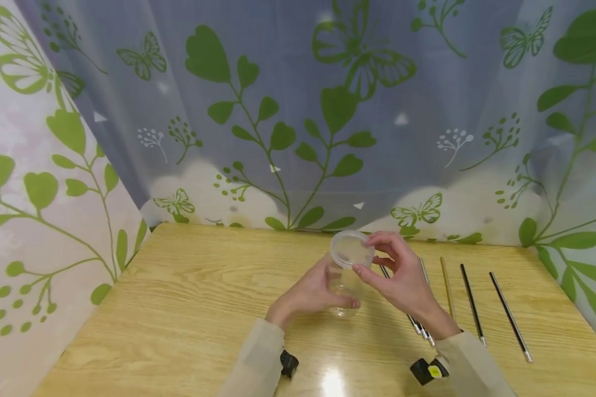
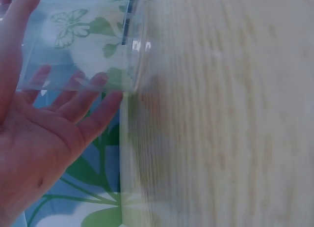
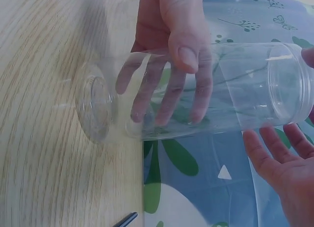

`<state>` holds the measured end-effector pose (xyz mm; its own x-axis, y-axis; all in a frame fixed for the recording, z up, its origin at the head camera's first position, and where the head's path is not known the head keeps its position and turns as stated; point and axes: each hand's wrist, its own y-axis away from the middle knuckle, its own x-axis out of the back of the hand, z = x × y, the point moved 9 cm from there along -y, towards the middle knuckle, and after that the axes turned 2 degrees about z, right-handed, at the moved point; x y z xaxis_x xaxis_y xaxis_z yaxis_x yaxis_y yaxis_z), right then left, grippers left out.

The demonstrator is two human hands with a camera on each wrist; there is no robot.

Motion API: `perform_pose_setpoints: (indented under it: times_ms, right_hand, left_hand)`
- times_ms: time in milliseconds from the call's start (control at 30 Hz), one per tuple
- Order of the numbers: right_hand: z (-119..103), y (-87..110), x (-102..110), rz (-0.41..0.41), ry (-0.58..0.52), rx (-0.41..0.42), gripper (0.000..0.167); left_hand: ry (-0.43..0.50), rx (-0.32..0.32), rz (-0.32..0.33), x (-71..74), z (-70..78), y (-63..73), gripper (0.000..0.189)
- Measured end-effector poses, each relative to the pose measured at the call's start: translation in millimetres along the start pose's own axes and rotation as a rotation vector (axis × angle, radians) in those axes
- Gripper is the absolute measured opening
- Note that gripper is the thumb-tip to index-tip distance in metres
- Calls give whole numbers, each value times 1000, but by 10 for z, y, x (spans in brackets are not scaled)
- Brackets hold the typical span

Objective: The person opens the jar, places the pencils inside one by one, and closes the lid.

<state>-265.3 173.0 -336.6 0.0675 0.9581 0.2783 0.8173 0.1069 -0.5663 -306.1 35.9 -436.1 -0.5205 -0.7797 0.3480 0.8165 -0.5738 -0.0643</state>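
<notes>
A clear plastic jar (image 1: 344, 286) stands upright, at or just above the wooden table. My left hand (image 1: 308, 289) grips its body, with the thumb across the near side and the fingers behind, visible through the wall in the right wrist view. At the jar's top is a round translucent lid (image 1: 352, 251). My right hand (image 1: 402, 275) pinches this lid by its right edge, thumb in front and fingers at the far side. In the right wrist view the jar (image 3: 230, 94) looks see-through, with nothing visible inside.
Several pencils lie on the table (image 1: 179, 303) to the right, among them a black pencil (image 1: 472, 303), a yellowish pencil (image 1: 448, 286) and another dark pencil (image 1: 510, 315). Some are partly hidden by my right hand. A patterned curtain (image 1: 288, 110) hangs behind the table.
</notes>
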Motion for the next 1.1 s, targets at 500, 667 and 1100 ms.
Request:
perform_pose_setpoints:
  times_ms: [500,667,1100]
  right_hand:
    - [-19,10,-5,-46,-3,23,49]
    - [-37,6,0,-27,16,15,52]
    - [-21,17,-34,-59,37,-6,56]
  left_hand:
    - [-20,75,69,157,-63,126,73]
    - [-43,69,57,154,-50,143,80]
    - [-49,60,55,142,-54,152,82]
